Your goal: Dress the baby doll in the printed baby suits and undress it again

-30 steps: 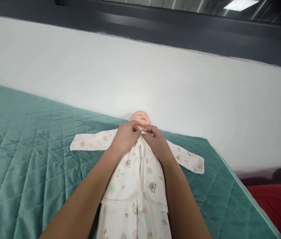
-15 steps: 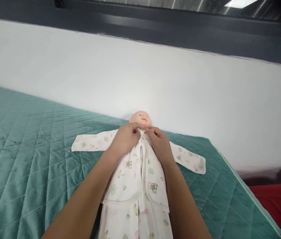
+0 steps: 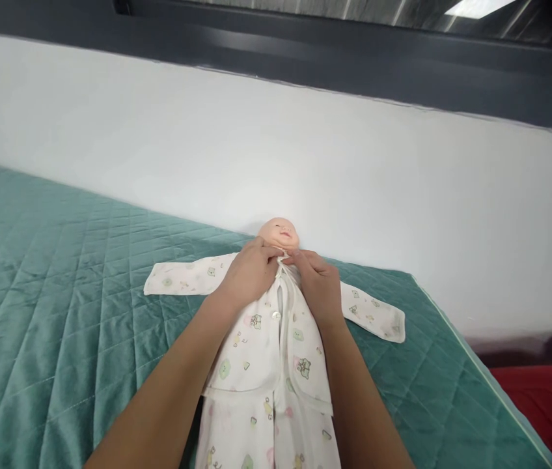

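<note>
A baby doll [image 3: 280, 233] lies on its back, its head near the wall. It wears a white baby jacket [image 3: 266, 345] printed with small bears, and matching trousers [image 3: 237, 430] below. Both sleeves are spread outward. At the doll's neck, my left hand [image 3: 252, 270] pinches the jacket's collar edge from the left. My right hand [image 3: 317, 280] pinches the other front edge beside it, the fingertips of both hands almost touching. Below them the jacket front hangs partly apart, with a white button [image 3: 276, 315] showing on the left panel. My fingers cover the collar fastening.
Under the doll is a green quilted cover [image 3: 85, 312] with a piped edge at the right. Behind it stands a white wall [image 3: 276, 143] topped by a dark beam [image 3: 266, 55]. A red cloth item [image 3: 544, 397] lies beyond the right edge.
The fingers of both hands have shifted slightly at the collar, and the button at the neck is now covered. The view has moved a little; the doll lies as before.
</note>
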### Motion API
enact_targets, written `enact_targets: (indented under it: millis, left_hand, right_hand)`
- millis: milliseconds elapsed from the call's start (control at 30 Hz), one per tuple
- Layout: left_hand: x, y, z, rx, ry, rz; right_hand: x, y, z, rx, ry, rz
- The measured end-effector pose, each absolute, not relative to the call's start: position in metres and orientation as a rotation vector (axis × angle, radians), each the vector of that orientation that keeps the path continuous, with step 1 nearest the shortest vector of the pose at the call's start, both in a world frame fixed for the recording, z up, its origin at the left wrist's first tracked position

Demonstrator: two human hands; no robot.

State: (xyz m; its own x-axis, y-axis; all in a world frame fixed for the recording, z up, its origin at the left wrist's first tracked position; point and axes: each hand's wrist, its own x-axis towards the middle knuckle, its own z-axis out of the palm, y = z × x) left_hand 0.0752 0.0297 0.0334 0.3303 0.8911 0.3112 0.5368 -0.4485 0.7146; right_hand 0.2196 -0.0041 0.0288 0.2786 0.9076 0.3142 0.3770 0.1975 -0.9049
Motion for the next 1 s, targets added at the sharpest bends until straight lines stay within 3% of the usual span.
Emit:
enact_targets:
  millis: [267, 533, 667, 1000]
  left_hand:
    - [0.072, 0.025, 0.034, 2.021, 1.188, 0.988]
    - [0.07, -0.005, 0.033, 1.876, 1.228, 1.464]
    - [0.068, -0.029, 0.028, 1.866, 1.211, 1.452]
    - [0.053, -0.039, 0.021, 1.838, 1.168, 1.308]
  right_hand:
    - [0.218, -0.007, 0.027, -1.369, -1.576, 0.551]
    - [0.22, -0.051, 0.022, -1.315, -1.594, 0.358]
    - [0.204, -0.093, 0.026, -1.242, -1.617, 0.143]
    - [0.199, -0.084, 0.022, -1.539, -1.414, 0.385]
